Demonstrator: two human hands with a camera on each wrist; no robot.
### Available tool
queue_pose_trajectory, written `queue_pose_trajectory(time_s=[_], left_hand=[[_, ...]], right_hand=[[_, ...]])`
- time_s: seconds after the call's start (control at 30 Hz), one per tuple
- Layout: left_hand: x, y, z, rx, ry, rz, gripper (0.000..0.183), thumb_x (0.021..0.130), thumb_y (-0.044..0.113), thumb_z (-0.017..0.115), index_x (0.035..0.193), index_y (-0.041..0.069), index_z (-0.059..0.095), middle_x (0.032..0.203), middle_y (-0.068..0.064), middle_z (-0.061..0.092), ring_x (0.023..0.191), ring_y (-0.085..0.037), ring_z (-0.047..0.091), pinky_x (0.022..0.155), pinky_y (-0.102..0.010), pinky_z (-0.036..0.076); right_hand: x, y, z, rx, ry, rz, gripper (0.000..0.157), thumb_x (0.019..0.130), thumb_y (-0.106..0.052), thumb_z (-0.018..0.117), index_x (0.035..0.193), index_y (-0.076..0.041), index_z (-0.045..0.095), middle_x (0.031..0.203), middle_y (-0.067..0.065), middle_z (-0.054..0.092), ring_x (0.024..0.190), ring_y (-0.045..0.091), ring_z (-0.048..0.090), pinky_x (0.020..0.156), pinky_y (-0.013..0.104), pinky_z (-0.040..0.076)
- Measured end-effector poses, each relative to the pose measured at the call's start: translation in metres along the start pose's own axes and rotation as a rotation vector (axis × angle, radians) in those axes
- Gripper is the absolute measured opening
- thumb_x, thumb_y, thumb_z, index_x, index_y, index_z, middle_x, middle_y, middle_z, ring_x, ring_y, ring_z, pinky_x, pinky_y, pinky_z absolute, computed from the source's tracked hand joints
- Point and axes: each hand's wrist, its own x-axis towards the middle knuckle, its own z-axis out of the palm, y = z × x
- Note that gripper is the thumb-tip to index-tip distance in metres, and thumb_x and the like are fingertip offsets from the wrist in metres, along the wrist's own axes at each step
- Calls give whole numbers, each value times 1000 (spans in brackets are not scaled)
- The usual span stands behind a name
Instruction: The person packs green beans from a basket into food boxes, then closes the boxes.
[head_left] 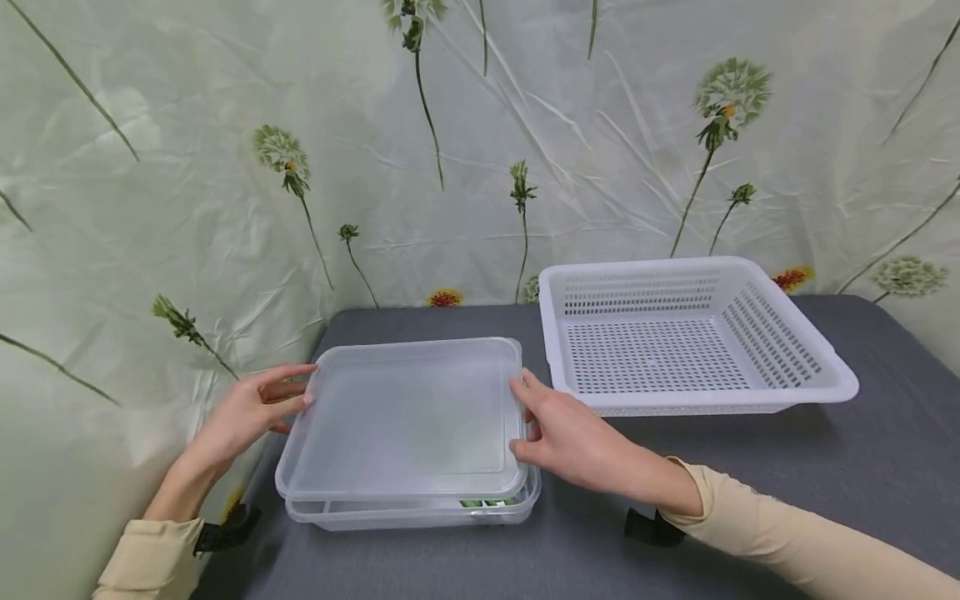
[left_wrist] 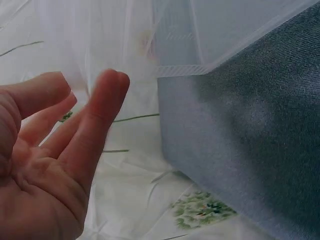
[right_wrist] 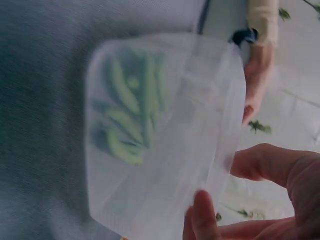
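A translucent plastic lid (head_left: 412,417) lies over a clear shallow storage box (head_left: 420,518), shifted toward the back so the box's front rim shows. Several long green pieces (right_wrist: 122,87) show through the plastic in the right wrist view; a little green also shows at the front right of the box in the head view. My left hand (head_left: 251,417) holds the lid's left edge near its back corner, its fingertips at the rim. With thumb and fingers, my right hand (head_left: 570,437) grips the lid's right edge.
A white perforated plastic basket (head_left: 795,396) stands at the back right of the dark grey table (head_left: 720,442), just beyond my right hand. A flower-printed sheet (head_left: 450,242) hangs behind the table and along its left side.
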Motion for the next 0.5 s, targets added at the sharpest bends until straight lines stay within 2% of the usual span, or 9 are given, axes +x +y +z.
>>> queue_pose_trajectory(time_s=[0.13, 0.2, 0.23, 0.37, 0.5], left_hand=[[-2, -1, 4, 40, -42, -5, 60, 97, 30, 65, 148, 5, 43, 139, -28, 49, 113, -36, 60, 70, -35, 56], [-3, -3, 6, 29, -64, -21, 62, 97, 32, 64, 149, 6, 42, 141, -27, 48, 115, -38, 58, 72, -34, 56], [-4, -5, 7, 17, -73, -24, 62, 97, 33, 64, 149, 6, 42, 142, -26, 47, 116, -39, 58, 73, -34, 56], [-7, -9, 9, -41, -105, -46, 64, 97, 33, 64, 150, 7, 40, 146, -26, 42, 118, -39, 56, 76, -38, 56], [-9, -12, 11, -112, -132, -59, 64, 97, 28, 65, 150, 5, 38, 149, -26, 37, 121, -39, 54, 81, -41, 55]], right_hand=[[-10, 0, 10, -155, 31, -76, 65, 89, -13, 63, 146, 8, 39, 154, 28, 25, 107, 22, 52, 81, 34, 46], [-13, 1, 12, -212, 56, -111, 59, 90, -13, 62, 142, 8, 44, 153, 27, 29, 122, 31, 44, 90, 40, 45], [-14, 2, 13, -225, 61, -123, 56, 90, -13, 61, 140, 8, 47, 152, 27, 31, 123, 32, 44, 91, 41, 45], [-19, 3, 15, -224, 30, -135, 47, 93, -14, 59, 135, 7, 54, 150, 26, 36, 136, 36, 37, 102, 48, 41], [-28, 2, 17, -173, -6, -138, 46, 93, -12, 57, 135, 8, 53, 151, 25, 34, 142, 37, 30, 105, 50, 38]])
